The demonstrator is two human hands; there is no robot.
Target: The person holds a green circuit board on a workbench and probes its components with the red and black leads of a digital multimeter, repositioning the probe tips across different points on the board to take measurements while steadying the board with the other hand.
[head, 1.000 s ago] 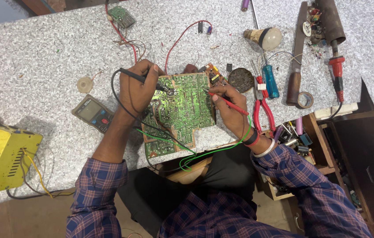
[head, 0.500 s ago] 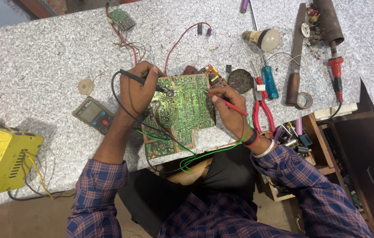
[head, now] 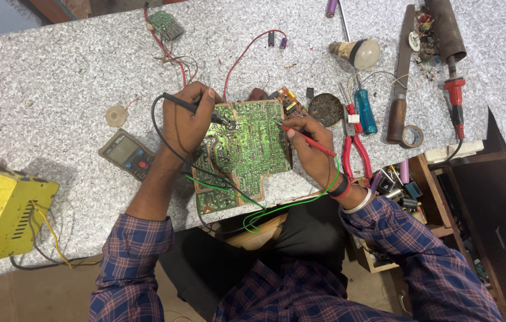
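Circuit board [head: 242,152] on table [head: 56,77], meter [head: 126,154] left (pliers [head: 353,149] right).

Person seen from above. Shirt: checked, dark blue and purple crossed by thin red and pale lines, long sleeves pushed up on both forearms, the left sleeve [head: 130,262] bunched near the elbow, the right sleeve [head: 408,238] ending closer to the wrist. Right wrist: a black band [head: 341,187] edged in red, beside a pale bangle [head: 357,204]. Lap: dark trousers [head: 205,268].

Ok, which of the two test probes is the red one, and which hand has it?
The red probe is in the right hand, touching the green circuit board. The left hand holds the black probe.
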